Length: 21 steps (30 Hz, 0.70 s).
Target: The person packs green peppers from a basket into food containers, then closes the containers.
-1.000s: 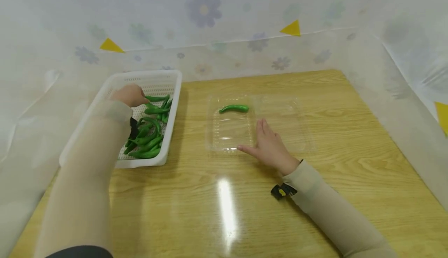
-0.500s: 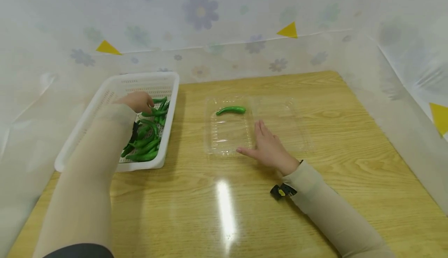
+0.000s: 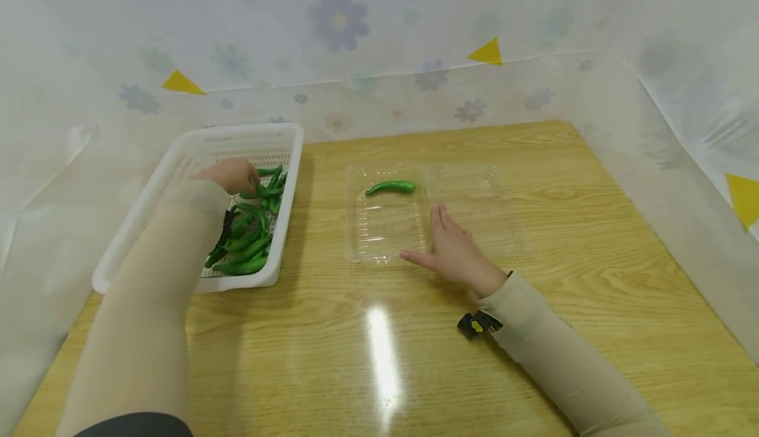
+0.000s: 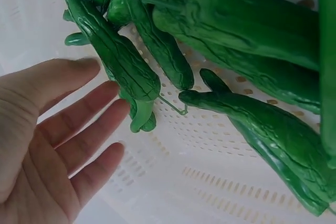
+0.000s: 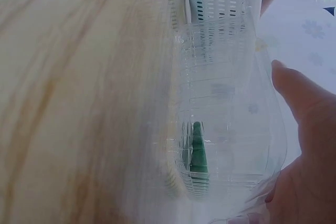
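Green peppers [image 3: 249,249] are lying in a white basket [image 3: 252,282], where the left hand [image 3: 234,174], fingers loosely straightened, is hovering at one, contact unclear; a mid-body pinch is probably promising the cleanest lift. Straight-fingered, the right hand [image 3: 456,249] is touching a clear container [image 3: 391,226] where a lone pepper [image 3: 393,188] is resting.

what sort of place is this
It looks like a screened-off tabletop workspace, perhaps set up for recording, though the wider room is out of view. A wood-grain table is enclosed by pale flower-patterned sheeting, with yellow triangles showing on it.
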### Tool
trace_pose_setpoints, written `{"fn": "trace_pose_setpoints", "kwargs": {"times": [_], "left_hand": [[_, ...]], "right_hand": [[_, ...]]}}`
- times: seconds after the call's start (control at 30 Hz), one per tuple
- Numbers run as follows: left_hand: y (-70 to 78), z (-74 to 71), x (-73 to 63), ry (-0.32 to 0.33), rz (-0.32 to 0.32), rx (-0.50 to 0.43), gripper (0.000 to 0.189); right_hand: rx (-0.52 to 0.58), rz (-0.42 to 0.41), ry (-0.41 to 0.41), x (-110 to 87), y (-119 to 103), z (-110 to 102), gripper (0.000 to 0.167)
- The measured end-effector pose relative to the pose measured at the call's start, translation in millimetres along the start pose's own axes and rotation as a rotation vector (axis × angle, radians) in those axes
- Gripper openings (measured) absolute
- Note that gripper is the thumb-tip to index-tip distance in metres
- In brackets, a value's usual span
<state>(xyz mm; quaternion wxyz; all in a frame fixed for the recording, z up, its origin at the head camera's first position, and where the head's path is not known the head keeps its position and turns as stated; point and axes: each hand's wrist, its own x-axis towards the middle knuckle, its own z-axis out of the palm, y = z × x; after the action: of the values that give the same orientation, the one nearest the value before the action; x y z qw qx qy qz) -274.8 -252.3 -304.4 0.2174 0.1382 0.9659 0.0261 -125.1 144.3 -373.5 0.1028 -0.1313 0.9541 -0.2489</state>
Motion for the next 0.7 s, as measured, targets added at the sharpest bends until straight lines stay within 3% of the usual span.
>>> {"fn": "trace_pose_setpoints", "kwargs": {"times": [0.23, 0.5, 0.7], "left_hand": [[-7.5, 2.7, -2.8, 0.042, -0.056, 0.071, 0.035], [-20.7, 11.9, 1.7, 0.087, 0.0, 0.187, 0.031], [-17.8, 18.8, 13.8, 0.09, 0.011, 0.227, 0.03]], "right_hand": [[0.017, -0.011, -0.013, 1.5, -2, 2, 0.11], [0.026, -0.013, -0.027, 2.6, -4, 2, 0.11], [0.005, -0.004, -0.027, 2.4, 1, 2, 0.109]]}}
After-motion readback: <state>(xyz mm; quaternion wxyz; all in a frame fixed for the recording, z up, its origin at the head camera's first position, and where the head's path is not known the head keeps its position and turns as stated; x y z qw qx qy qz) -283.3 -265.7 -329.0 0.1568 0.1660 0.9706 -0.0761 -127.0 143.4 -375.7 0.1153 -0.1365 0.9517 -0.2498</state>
